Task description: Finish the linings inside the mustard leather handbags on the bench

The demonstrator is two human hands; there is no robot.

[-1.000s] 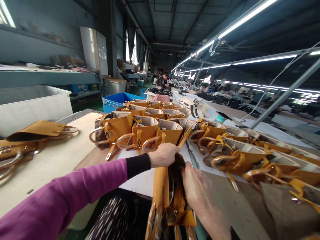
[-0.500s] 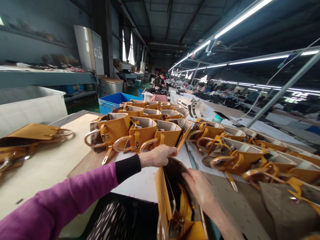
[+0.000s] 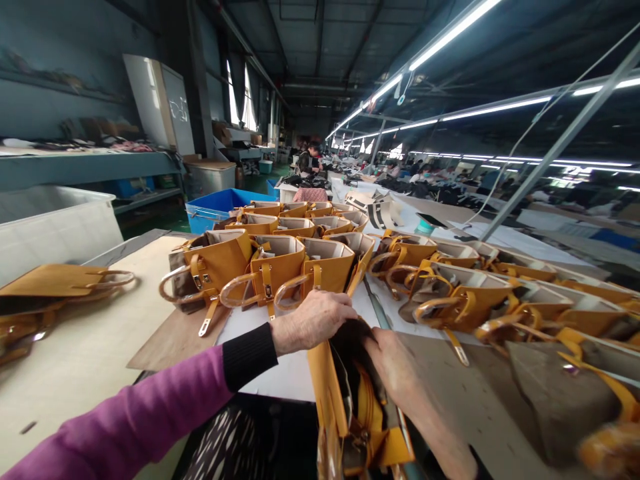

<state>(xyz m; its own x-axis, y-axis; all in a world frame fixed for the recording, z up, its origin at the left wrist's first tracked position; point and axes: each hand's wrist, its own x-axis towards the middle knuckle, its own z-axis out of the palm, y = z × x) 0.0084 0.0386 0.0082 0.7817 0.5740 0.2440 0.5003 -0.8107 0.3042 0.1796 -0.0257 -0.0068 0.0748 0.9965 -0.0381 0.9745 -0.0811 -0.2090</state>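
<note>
Left hand [image 3: 320,319]: pinching the yellow bag [image 3: 323,380] at its far end
Right hand [image 3: 393,360]: holding its right-hand edge
Yellow bag: below and between both hands
Handles [image 3: 329,448]: toward the wearer
Long axis: roughly fore-and-aft

The left hand [image 3: 316,320] curls so that its fingertips are hidden, and those of the right hand [image 3: 393,357] fade into the dark mouth of the held bag [image 3: 327,390], whose lower end the bottom edge cuts off. A handle [image 3: 607,448] at lower right is blurred. The left edge crops a white bin [image 3: 60,227]. Far-off workers [image 3: 425,176] are too small to read.
</note>
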